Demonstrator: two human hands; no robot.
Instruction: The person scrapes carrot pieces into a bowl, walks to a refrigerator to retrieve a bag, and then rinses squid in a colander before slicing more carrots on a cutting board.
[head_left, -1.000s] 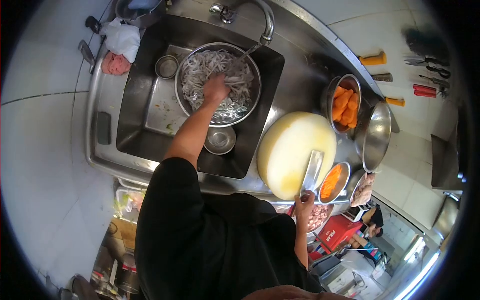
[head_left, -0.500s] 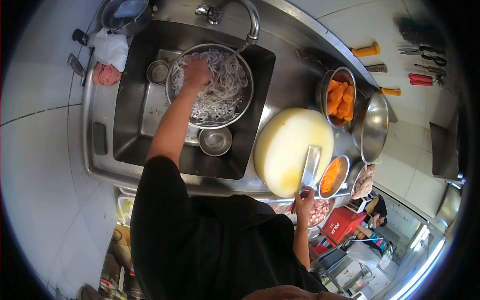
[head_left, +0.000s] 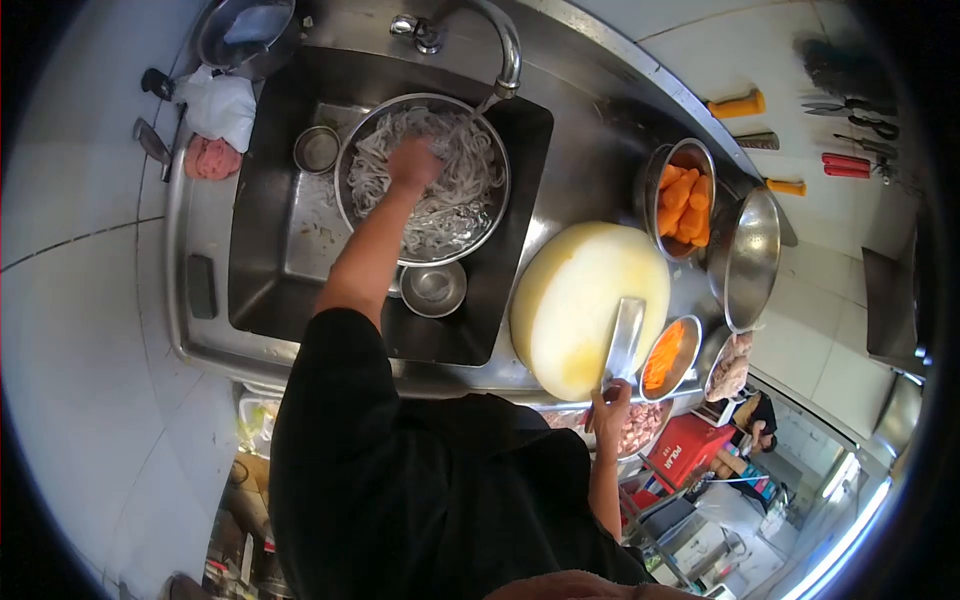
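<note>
In the sink (head_left: 265, 270) a big metal bowl (head_left: 352, 212) is full of pale greyish strips (head_left: 465, 165), perhaps noodles, in water. My left hand (head_left: 414, 163) is down among these strips, its fingers hidden by them and by blur. The curved faucet (head_left: 508, 60) runs a stream into the bowl's upper right side. To the right, my right hand (head_left: 610, 408) is closed around the handle of a cleaver (head_left: 625, 335). The cleaver's broad blade lies over the front right part of a thick round white cutting board (head_left: 570, 290).
Two small metal bowls (head_left: 318, 150) (head_left: 436, 290) sit in the sink. Right of the board are a bowl of peeled carrots (head_left: 685, 205), shredded carrot (head_left: 662, 355), an upright metal bowl (head_left: 750, 260) and raw meat (head_left: 730, 365). Diced meat (head_left: 640, 428) lies below the counter edge. Another person (head_left: 757, 425) is farther back.
My left hand has shifted right and slightly down within the bowl, stirring the strips into a different arrangement. The right hand and cleaver have stayed nearly still.
</note>
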